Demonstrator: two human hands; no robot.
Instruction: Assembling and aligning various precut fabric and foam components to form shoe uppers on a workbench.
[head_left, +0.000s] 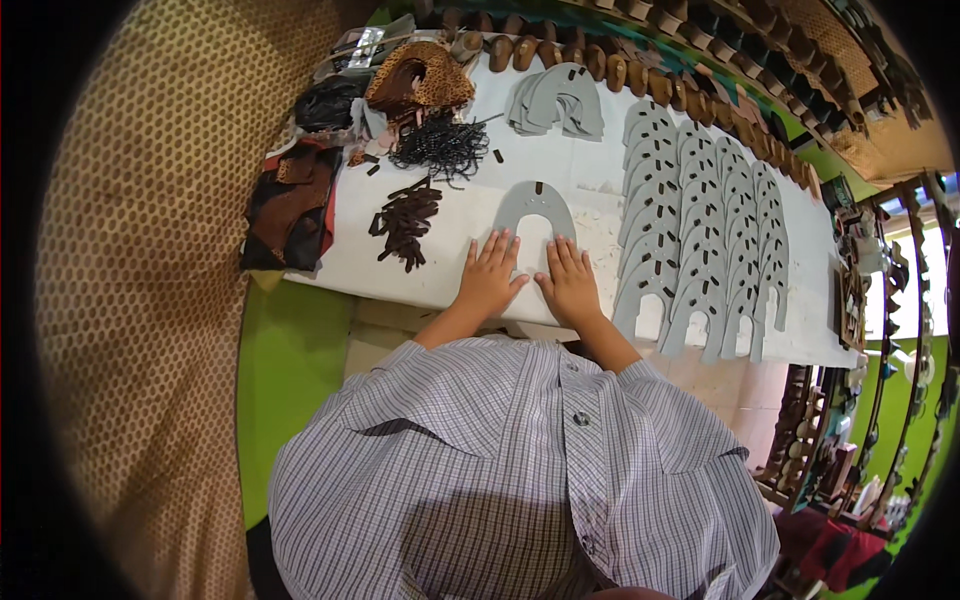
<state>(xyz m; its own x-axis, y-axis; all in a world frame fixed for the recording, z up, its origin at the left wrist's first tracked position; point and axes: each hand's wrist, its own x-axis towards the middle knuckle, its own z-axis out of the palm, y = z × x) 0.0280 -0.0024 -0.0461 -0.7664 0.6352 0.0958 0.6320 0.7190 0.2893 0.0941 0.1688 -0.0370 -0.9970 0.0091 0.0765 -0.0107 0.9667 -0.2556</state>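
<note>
Flat on the white table in front of me lies a grey U-shaped shoe upper piece (537,200), its curved end pointing away and a small dark brown tab at its middle. My left hand (490,272) rests flat on its left leg, fingers stretched out. On the right leg lies my right hand (568,278), its fingers also extended. Neither hand grips anything. The lower ends of the piece are hidden under my hands. To the left is a pile of dark brown strips (407,222).
Overlapping rows of grey U-shaped pieces (665,220) fill the table's right side. A smaller stack of grey pieces (562,98) lies farther back. Black cords (440,145), patterned material (418,80) and dark scraps (295,210) sit at left. Shoe lasts (620,75) line the far edge.
</note>
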